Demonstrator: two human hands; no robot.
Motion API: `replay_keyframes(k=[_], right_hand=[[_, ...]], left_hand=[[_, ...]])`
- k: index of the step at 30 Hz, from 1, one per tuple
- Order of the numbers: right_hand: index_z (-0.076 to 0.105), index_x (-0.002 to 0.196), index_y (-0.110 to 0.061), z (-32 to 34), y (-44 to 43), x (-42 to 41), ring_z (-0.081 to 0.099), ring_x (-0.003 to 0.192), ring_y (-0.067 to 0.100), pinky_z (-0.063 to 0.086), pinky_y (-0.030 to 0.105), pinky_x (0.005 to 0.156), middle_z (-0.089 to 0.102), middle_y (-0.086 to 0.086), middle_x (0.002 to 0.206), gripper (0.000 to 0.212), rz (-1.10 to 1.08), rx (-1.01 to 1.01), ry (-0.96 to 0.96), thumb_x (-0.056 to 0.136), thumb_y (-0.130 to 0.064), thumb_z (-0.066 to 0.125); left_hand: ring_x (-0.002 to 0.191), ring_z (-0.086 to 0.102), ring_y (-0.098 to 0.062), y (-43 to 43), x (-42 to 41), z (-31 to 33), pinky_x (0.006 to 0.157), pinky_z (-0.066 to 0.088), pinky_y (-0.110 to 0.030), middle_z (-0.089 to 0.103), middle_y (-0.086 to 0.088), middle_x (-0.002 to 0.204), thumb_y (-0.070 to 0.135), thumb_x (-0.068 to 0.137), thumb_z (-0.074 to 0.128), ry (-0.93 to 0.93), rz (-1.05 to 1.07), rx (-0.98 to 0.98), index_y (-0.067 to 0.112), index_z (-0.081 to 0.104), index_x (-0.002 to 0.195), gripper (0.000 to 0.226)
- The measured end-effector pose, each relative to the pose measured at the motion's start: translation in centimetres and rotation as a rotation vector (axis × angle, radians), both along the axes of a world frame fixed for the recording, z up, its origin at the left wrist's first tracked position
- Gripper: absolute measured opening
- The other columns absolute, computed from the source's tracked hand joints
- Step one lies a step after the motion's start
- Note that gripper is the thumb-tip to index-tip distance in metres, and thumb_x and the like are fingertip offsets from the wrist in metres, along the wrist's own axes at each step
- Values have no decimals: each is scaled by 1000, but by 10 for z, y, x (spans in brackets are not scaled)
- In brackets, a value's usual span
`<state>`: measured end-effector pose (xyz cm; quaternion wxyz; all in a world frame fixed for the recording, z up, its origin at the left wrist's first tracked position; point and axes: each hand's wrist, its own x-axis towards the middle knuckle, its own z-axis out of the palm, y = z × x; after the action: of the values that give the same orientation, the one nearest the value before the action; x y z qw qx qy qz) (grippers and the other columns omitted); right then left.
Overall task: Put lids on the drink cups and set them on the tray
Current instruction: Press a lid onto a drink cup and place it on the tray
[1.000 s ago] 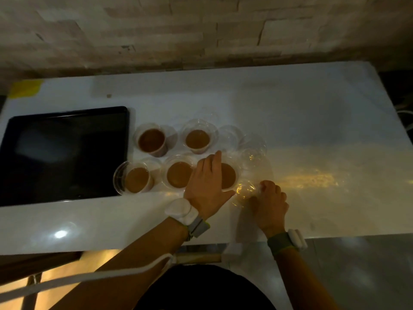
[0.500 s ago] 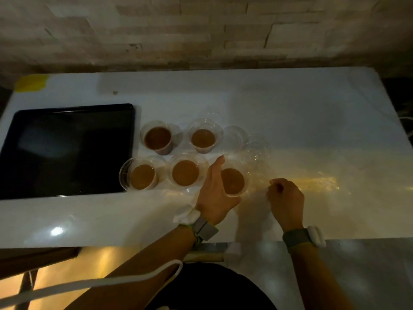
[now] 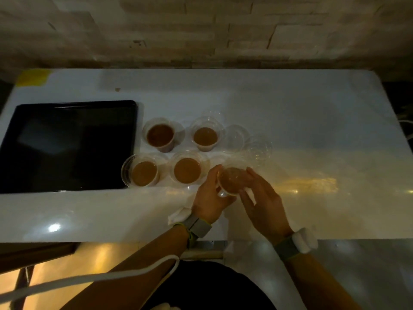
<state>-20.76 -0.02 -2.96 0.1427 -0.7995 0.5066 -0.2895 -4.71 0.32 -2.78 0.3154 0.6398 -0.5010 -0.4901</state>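
Observation:
Several clear plastic cups of brown drink stand on the white table point(image 3: 290, 108), right of the black tray point(image 3: 67, 146). The tray holds nothing. My left hand point(image 3: 210, 198) grips the side of the nearest right cup point(image 3: 231, 181). A clear lid sits over that cup's mouth, and my right hand point(image 3: 261, 198) touches its right rim with spread fingers. Four other cups point(image 3: 187, 170) stand uncovered in two rows. Loose clear lids point(image 3: 257, 148) lie just beyond the held cup.
A brick wall point(image 3: 201, 30) runs behind the table. A yellow tape patch point(image 3: 33, 77) marks the far left corner. A white cable point(image 3: 89, 278) hangs from my left arm below the table's near edge.
My right hand came from the table beside the cup up to the cup's rim with a lid. My left hand wrapped further round the cup. The camera view shifted.

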Motion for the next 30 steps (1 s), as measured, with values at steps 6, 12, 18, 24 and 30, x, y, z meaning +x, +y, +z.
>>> replay_keyframes(k=[6, 12, 18, 24, 30], right_hand=[[45, 139, -16, -14, 13, 1, 33, 142, 25, 30, 48, 115, 35, 2, 149, 47, 142, 33, 102, 93, -14, 54], [52, 134, -15, -8, 7, 0, 41, 137, 23, 36, 45, 112, 48, 7, 144, 44, 116, 66, 26, 91, -22, 59], [34, 147, -21, -8, -20, -6, 22, 146, 17, 24, 41, 115, 36, 5, 154, 74, 86, 137, 143, 88, -60, 53], [12, 153, -32, -20, -24, -4, 20, 147, 21, 17, 52, 117, 19, -4, 161, 85, 64, 259, 279, 85, -76, 37], [20, 151, -24, -20, -24, 7, 35, 138, 25, 37, 58, 107, 33, 5, 153, 91, 13, 298, 130, 80, -74, 48]], left_hand=[[135, 44, -20, 14, 14, -5, 110, 41, -40, 38, -10, 153, -4, 98, 45, 137, 10, -53, 15, 33, 144, 51], [134, 46, -24, 5, 9, 16, 109, 42, -40, 47, 0, 148, 20, 102, 47, 113, 32, -72, 27, 36, 148, 48], [138, 42, -21, 0, 14, 8, 113, 35, -41, 42, -6, 152, 16, 100, 50, -16, -65, -144, 16, 33, 149, 52], [142, 34, -15, -3, 16, 4, 117, 32, -38, 38, -4, 154, 12, 103, 43, 28, -106, -150, 15, 31, 150, 49], [139, 36, -13, -5, 13, 9, 111, 34, -19, 38, -8, 153, 10, 104, 37, 164, -64, -87, 11, 31, 149, 45]])
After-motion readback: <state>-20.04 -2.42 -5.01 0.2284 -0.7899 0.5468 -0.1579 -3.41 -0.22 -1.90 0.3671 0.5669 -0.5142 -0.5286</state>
